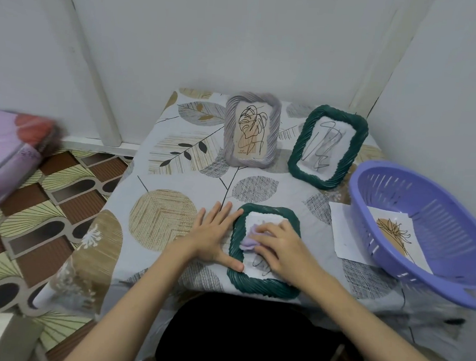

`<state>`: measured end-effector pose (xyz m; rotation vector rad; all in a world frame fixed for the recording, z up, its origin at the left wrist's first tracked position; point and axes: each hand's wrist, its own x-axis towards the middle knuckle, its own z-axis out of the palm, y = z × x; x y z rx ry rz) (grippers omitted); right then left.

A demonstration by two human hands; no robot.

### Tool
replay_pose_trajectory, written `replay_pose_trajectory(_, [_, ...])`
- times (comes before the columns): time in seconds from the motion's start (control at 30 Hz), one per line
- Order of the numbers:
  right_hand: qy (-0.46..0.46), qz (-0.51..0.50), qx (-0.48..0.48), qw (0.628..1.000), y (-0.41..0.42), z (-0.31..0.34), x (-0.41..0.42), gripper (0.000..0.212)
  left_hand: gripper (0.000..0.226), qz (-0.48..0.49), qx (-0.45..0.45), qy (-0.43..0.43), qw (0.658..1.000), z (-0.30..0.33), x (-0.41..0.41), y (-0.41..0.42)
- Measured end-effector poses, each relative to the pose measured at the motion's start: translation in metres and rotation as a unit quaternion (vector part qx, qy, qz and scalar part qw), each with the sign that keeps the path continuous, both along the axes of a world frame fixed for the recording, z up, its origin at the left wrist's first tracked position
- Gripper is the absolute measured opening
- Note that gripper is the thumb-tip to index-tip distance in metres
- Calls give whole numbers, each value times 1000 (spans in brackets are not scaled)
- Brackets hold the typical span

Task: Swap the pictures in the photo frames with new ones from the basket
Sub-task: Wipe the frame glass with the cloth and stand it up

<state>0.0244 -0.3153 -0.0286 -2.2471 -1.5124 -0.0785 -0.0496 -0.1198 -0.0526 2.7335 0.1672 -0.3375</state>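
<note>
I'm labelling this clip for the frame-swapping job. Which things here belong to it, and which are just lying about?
Job: flat green frame, standing green frame, grey frame, purple basket, picture inside it, lilac cloth under right hand, left hand.

Lying about: pink bundle, patterned floor mat.

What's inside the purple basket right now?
Inside the purple basket lies one picture, a line-drawn plant over a tan shape. Its lower corner is hidden by the basket's near rim; anything beneath it cannot be seen.
</note>
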Motion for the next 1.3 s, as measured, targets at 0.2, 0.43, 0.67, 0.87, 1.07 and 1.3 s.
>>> replay_pose_trajectory(0.2, [11, -132, -24, 991, 13, 2, 30, 29, 123, 7, -8, -1, 1000, 1, -1, -1])
replay_pose_trajectory(0.43, [-8, -100, 46, 994, 13, -8, -4, 24, 95, 18, -48, -55, 997, 1, -22, -8])
replay_pose_trajectory(0.67, [48, -149, 17, 987, 20, -5, 5, 30, 49, 135, 24, -76, 988, -4, -35, -49])
replay_pose_trajectory(0.87, [53, -171, -3, 984, 5, -6, 20, 32, 47, 179, 30, -68, 981, -4, -26, -52])
replay_pose_trajectory(1.07, [50, -97, -10, 994, 12, 2, 16, 27, 55, 129, 38, -4, 991, -3, -31, -35])
replay_pose_trajectory(1.3, [91, -16, -1, 996, -24, 1, 17, 18, 54, 143, 122, -106, 977, -16, -38, -46])
